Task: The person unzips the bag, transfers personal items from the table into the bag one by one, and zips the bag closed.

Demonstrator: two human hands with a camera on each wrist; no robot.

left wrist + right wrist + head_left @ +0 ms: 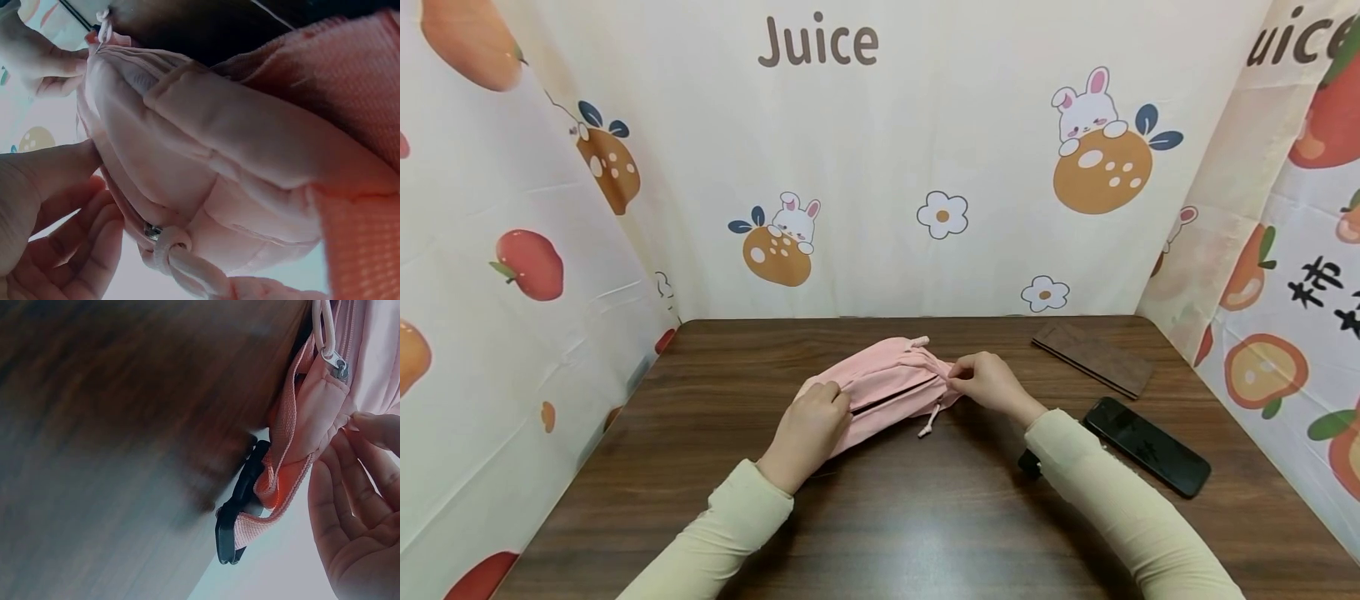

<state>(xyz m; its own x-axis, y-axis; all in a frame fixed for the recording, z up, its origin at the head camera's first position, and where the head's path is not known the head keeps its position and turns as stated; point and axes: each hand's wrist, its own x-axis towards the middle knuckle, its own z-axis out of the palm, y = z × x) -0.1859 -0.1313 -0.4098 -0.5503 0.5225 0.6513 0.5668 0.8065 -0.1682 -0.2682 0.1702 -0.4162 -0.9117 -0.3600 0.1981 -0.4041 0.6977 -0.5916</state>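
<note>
A pink waist bag (pixel 891 379) with zips lies slantwise on the table. The left hand (pixel 808 429) pinches the bag's left part; in the left wrist view its thumb presses at the zip edge, with the fingers curled below. At the far end, the right hand (pixel 992 385) pinches the fabric between thumb and fingertips. A dark slit (pixel 895 396) runs along the bag between the hands. One cord zip pull (pixel 930 421) hangs toward the front. The right wrist view shows a metal zip slider (pixel 338 366) and a black buckle (pixel 240 500) on the pink strap (pixel 287 419).
A black phone (pixel 1147 446) lies to the right on the dark wooden table (pixel 895 533), beside the right sleeve. Behind it sits a flat brown wallet-like item (pixel 1093 358). Fruit-printed curtains (pixel 865 150) stand behind and at both sides.
</note>
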